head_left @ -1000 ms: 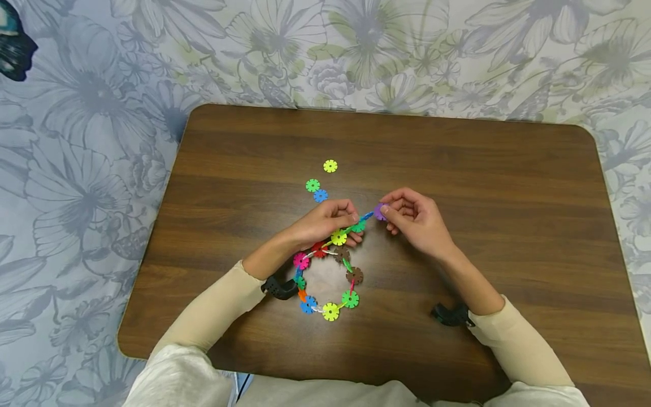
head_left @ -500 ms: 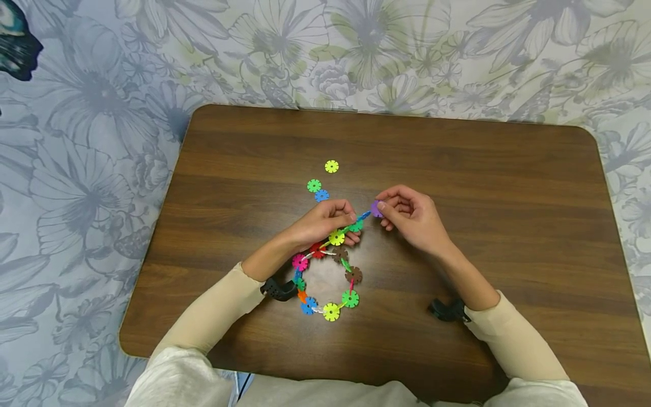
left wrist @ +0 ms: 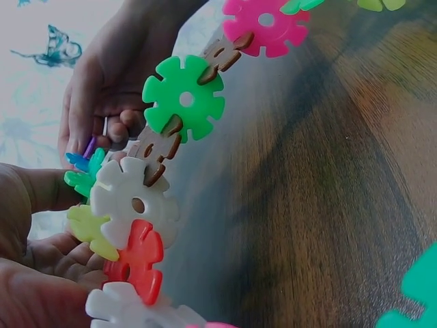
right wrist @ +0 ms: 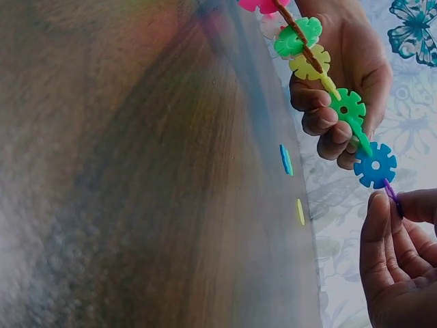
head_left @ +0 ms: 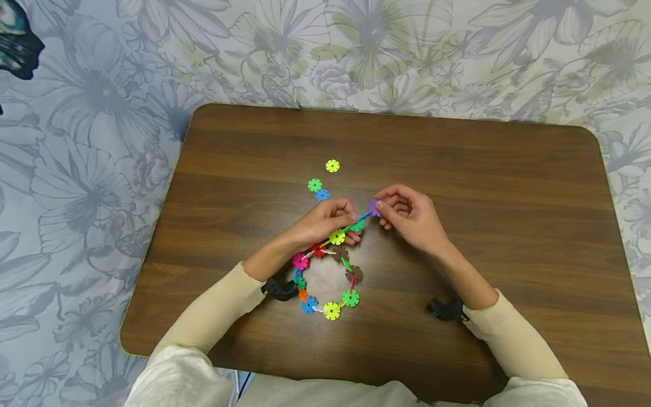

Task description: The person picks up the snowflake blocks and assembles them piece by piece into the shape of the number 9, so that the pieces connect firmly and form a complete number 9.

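A chain of slotted plastic discs, in many colours, curves in a ring on the table, with one end lifted. My left hand pinches that raised tail near a green disc. Beyond its fingers sticks out a blue disc, the last of the tail. Between thumb and fingers, my right hand pinches a purple disc. In the right wrist view the purple disc stands edge-on and meets the blue disc's rim; how deep the slots engage cannot be told. The left wrist view shows white and red discs close by.
Loose yellow, green and blue discs lie flat beyond the left hand. The brown wooden table backs onto a flower-patterned wall. Each wrist wears a black camera mount.
My right hand has moved slightly left and up, bringing the purple disc against the blue disc at the tail's end. The left hand keeps its hold almost unmoved.
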### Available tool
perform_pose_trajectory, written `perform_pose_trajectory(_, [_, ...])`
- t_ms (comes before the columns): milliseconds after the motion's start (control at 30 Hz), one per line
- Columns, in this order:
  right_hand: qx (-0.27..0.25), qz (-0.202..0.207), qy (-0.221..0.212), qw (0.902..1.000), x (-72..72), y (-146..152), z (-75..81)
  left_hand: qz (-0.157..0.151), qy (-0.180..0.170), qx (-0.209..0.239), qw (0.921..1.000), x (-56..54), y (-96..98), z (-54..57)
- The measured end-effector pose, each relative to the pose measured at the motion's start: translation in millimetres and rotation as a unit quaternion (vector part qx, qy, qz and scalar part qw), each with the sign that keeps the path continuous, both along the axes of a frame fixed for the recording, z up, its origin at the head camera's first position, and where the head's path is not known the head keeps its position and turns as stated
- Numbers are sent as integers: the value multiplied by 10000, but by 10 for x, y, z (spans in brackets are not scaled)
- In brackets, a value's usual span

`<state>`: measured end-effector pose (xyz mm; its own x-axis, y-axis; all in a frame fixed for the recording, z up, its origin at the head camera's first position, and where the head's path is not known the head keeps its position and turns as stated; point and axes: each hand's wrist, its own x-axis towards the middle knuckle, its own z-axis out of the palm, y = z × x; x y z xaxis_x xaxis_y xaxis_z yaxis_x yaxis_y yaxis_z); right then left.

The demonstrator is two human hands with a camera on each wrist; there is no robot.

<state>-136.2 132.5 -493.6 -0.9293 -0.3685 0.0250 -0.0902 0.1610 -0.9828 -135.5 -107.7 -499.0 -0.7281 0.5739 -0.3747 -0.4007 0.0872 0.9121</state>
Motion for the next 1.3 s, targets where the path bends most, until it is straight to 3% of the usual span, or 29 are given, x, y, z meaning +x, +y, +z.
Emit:
perform_pose_trajectory(200, [-39, 202, 10, 9998, 30, -61, 191, 34, -4, -28, 10000, -12, -44, 28])
perform_pose_trajectory(567, [-168, 71, 118, 9998, 51, -219, 262, 223, 269, 94, 9993, 4, -95, 20])
perform_pose_trajectory(700, [-169, 301, -47, 9994, 16, -234, 241, 293, 165, 134, 9993, 16, -124, 14])
perform_pose_trajectory(833, [20, 970, -374, 9946, -166, -161, 74, 340, -77, 40, 9994, 48, -167, 13])
perform_pose_trajectory(967, [538, 1452, -375, 9872, -504, -146, -32, 444, -166, -10, 9989, 99, -238, 8])
perform_pose_trajectory(1133, [1502, 1804, 283, 9716, -919, -375, -95, 691, -173, 307, 9970, 190, -379, 10])
perform_pose_trajectory(1300, [2317, 2163, 1124, 9418, -1048, -744, -193, 1072, -189, 529, 9927, 260, -526, 31])
